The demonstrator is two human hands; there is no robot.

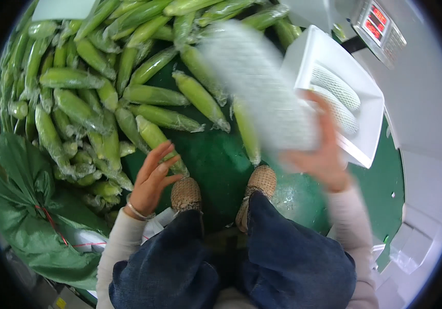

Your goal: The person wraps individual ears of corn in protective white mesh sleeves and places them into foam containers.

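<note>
My right hand point(317, 154) grips the lower end of a white foam-net bundle point(255, 85), blurred by motion, so its contents cannot be made out. Fingers apart, my left hand point(153, 181) holds nothing and hovers by a film-wrapped ear of corn point(153, 133) in green husk; contact between them is unclear. Right of the bundle stands a white foam box point(371, 143), tilted in view. Inside lie two long pieces in white foam-net sleeves point(338, 87). Beneath the bundle's left edge, another wrapped ear point(246, 131) reaches to my right shoe.
Many film-wrapped corn ears point(78, 108) are heaped on the green floor point(213, 154) at left and ahead. A tied green sack point(20, 185) sits at left. A scale with a lit red display point(375, 23) stands at upper right. My shoes point(185, 193) are close to the corn.
</note>
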